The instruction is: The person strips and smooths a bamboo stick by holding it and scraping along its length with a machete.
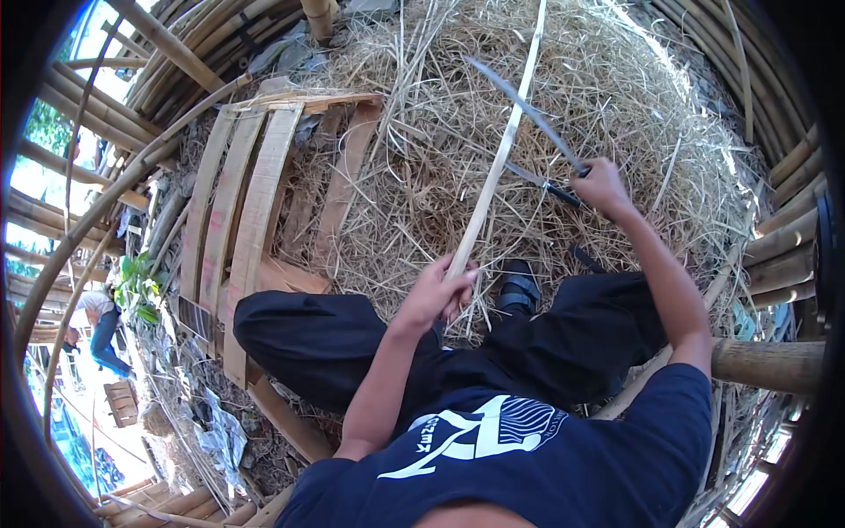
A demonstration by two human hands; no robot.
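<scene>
A long pale bamboo strip [497, 167] runs from the top edge down to my left hand [440, 293], whose fingers are wrapped round its lower end. My right hand [603, 187] grips the handle of a long curved blade [528, 107], which points up and left and passes across the strip. Below that blade lies a second knife with a dark handle [562, 194], its short blade reaching toward the strip. Thin shavings [422, 198] cover the ground around both hands.
A slatted wooden crate [264, 189] stands at the left. Bamboo poles [766, 368] are at the right, with more along the upper edges. Another person [101, 326] is bent over at the far left, beyond the poles. My sandalled foot [518, 290] rests among the shavings.
</scene>
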